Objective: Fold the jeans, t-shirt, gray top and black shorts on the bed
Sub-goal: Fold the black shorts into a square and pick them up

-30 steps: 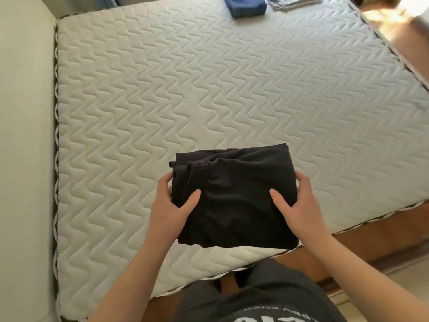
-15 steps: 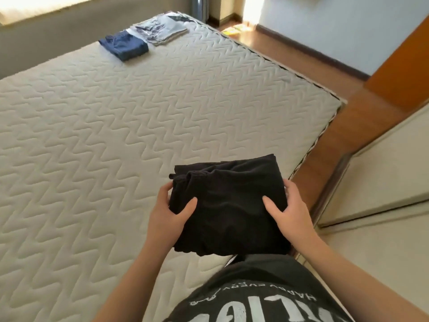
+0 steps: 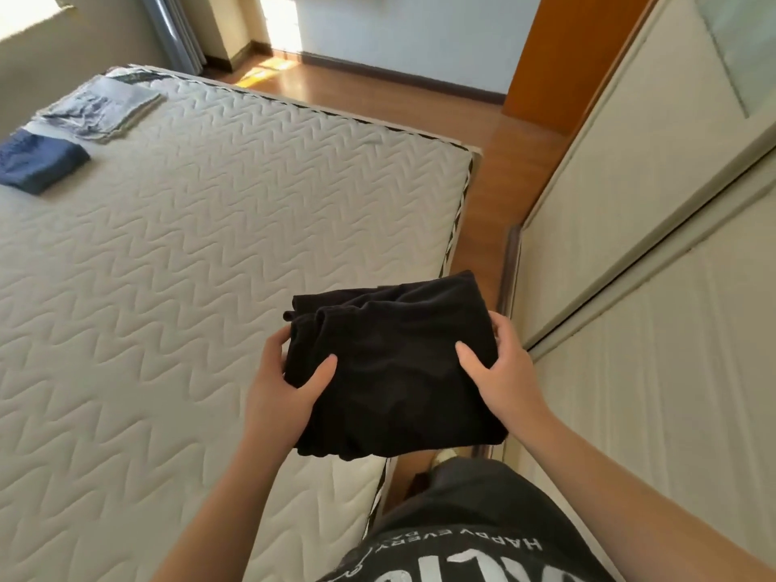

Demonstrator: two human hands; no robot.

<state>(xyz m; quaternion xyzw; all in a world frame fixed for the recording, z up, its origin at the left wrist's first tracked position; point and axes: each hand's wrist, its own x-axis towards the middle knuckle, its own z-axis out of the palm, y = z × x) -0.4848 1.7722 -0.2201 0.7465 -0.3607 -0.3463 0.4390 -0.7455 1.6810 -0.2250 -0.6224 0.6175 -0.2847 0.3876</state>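
Now folded black shorts (image 3: 394, 367) between hands, left (image 3: 281, 392) and right (image 3: 504, 371) gripping sides.

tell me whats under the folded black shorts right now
Both hands: left hand and right hand grip the black shorts, thumbs on top, fingers hidden beneath. Below show the mattress corner and floor; the rest is covered.

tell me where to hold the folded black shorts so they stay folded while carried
Hold the black shorts at their two short side edges, coming in from left and right with thumbs on top and fingers beneath, as the left hand and right hand do. The loose layered edges at the far left corner would probably spread if unsupported.
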